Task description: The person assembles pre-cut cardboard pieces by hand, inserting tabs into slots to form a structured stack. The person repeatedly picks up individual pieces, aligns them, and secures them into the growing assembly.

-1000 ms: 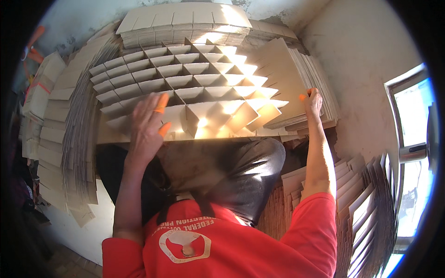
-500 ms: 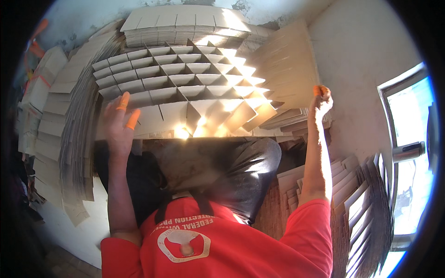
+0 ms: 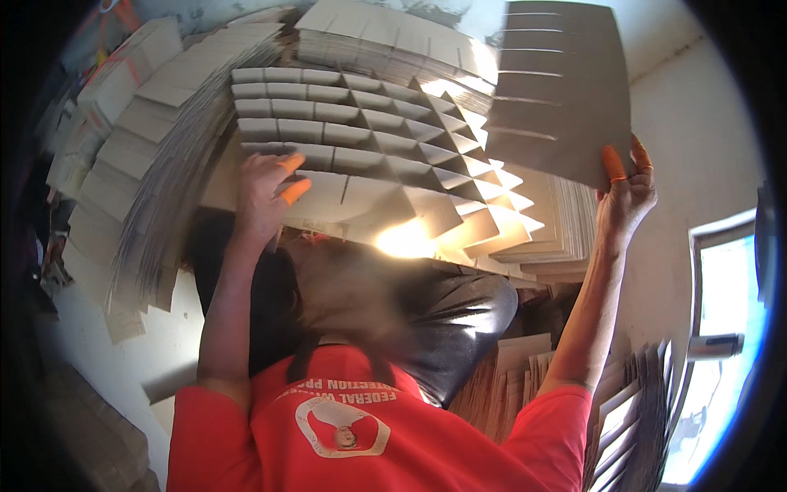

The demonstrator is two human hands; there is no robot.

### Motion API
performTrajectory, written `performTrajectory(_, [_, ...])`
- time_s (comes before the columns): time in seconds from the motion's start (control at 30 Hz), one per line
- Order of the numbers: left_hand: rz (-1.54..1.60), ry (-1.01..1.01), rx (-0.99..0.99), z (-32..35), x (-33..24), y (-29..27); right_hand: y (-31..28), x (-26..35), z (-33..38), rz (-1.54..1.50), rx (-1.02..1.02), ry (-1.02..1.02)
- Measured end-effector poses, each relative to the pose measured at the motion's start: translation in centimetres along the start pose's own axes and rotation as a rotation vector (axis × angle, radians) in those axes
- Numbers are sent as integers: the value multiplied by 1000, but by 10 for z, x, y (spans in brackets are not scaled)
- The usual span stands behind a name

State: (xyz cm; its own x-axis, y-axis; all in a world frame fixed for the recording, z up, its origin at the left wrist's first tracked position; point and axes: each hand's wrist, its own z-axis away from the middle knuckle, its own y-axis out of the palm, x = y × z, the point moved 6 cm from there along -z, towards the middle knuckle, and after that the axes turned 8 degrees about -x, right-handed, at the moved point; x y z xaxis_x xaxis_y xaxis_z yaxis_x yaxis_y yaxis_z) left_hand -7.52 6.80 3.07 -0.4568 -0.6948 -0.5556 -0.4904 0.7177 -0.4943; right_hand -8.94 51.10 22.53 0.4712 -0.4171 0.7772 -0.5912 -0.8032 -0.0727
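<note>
A cardboard divider grid (image 3: pixel 385 176), made of interlocked strips, stands in front of me above my folded legs. My left hand (image 3: pixel 266 184) is at its near left corner. Its thumb and forefinger wear orange finger covers and point right, spread apart over the front strip; whether they press on it I cannot tell. Up at the right, my right hand (image 3: pixel 627 184) pinches the lower corner of a slotted cardboard sheet (image 3: pixel 566 90) between orange-covered fingers. The sheet hangs upright beyond the grid's right side, its slots cut in from the left edge.
Behind the grid lies a stack of slotted cardboard sheets (image 3: pixel 385 33). Fanned stacks of cardboard (image 3: pixel 180 131) lean along the left. More cardboard sheets (image 3: pixel 566 221) are piled right of the grid, and cardboard strips (image 3: pixel 525 373) stand by my right knee. A bright window (image 3: pixel 721 328) is at the right.
My right hand, closed and raised with no sheet visible before, now holds up a slotted sheet. The view has shifted, and my left hand has moved in along the grid's near left corner.
</note>
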Motion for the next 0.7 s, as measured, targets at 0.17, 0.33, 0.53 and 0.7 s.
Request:
performTrajectory(0.17, [117, -31, -130, 1, 3, 0, 94, 36, 50, -50, 309, -12])
performTrajectory(0.33, [133, -35, -126, 0, 3, 1, 152, 46, 80, -83, 469, -49])
performTrajectory(0.53, [123, -10, -155, 0, 4, 3, 183, 29, 95, 153, 577, -78])
performTrajectory(0.7, [154, -51, -137, 1, 10, 6, 197, 34, 103, 66, 595, -73])
